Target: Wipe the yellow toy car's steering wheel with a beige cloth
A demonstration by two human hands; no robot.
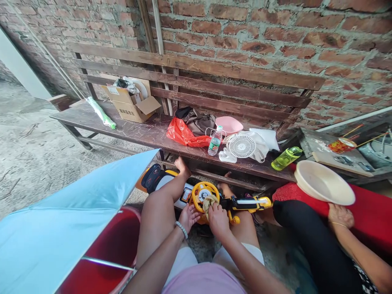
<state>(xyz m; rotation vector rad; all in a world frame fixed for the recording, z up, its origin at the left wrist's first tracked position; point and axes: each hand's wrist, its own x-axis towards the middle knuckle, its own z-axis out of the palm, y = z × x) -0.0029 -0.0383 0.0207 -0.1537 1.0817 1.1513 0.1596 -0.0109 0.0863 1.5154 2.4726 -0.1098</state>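
Note:
Between my knees stands a yellow and white ride-on toy with a yellow steering wheel (206, 185). My right hand (218, 218) is closed on a crumpled beige cloth (210, 202), pressed against the wheel's lower right part. Beside the wheel's lower left, my left hand (189, 217) lies palm up, fingers apart, holding nothing; a beaded bracelet circles that wrist. A yellow and black toy arm (251, 203) reaches out to the right of the wheel. At the toy's left end is a dark blue padded part (153, 178).
Beyond the toy runs a wooden bench (134, 132) with a cardboard box (130, 107), a red bag (186, 134), a water bottle (214, 142), a small fan (241, 146) and a green bottle (286, 158). A blue umbrella (79, 208) covers a red tub (107, 245). A co-worker's hand (340, 215) touches a cream basin (324, 183).

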